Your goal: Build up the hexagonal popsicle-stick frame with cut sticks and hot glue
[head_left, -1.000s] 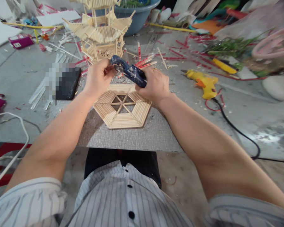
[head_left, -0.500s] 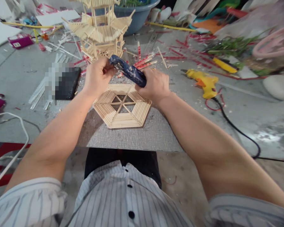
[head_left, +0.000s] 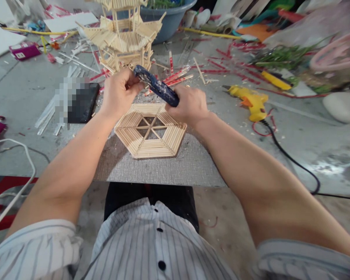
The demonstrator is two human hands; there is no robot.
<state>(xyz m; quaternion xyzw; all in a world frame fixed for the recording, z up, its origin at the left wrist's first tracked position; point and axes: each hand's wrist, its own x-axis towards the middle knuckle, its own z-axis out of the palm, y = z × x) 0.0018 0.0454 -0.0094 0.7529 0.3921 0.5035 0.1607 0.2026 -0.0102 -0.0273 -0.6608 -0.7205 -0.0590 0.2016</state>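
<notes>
My right hand [head_left: 189,103] is wrapped round the handle of a dark blue hand cutter [head_left: 160,87] with chipped, scratched paint. The cutter slants up and left toward my left hand [head_left: 121,87]. That hand is closed in a pinch at the cutter's head, and what its fingers hold is hidden. Below both hands, a flat hexagonal panel [head_left: 154,147] of thin wooden sticks lies on the grey table, with spokes across its open middle. Beyond my left hand stands a tiered stick pavilion [head_left: 128,42].
A yellow glue gun [head_left: 252,101] lies at right, its black cord running off the table edge. At left are a black phone [head_left: 86,103] and clear glue sticks [head_left: 48,112]. Red-wrapped sticks [head_left: 177,76] and scraps litter the back. A blue basin [head_left: 166,23] stands behind.
The cutter and both hands have shifted very slightly to the left. The hexagonal panel has stayed in place.
</notes>
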